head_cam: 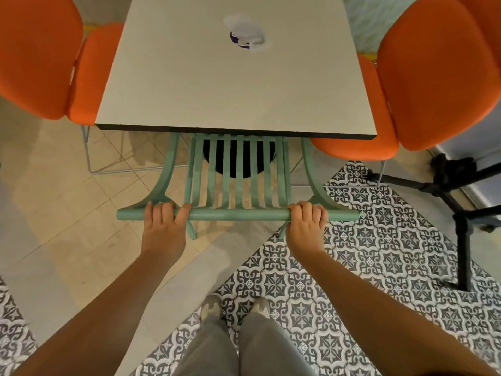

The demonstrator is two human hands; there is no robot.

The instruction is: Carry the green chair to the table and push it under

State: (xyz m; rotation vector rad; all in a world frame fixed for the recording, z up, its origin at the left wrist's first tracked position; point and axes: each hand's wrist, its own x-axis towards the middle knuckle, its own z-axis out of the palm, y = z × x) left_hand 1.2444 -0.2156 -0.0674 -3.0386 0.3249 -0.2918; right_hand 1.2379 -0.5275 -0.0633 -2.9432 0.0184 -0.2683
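We grip top rail of green chair (238, 214) with both hands — left hand (165, 222) wrapped near left end, right hand (307, 222) wrapped near right end. Chair faces table (235, 85), slatted seat front already beneath table edge — back and armrests outside. Orange chairs (40, 55) flank table. Blurred white item (248, 33) on tabletop. Black stand (458, 199) at right

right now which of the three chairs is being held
The green chair, both hands on its top rail; the two orange chairs are untouched.
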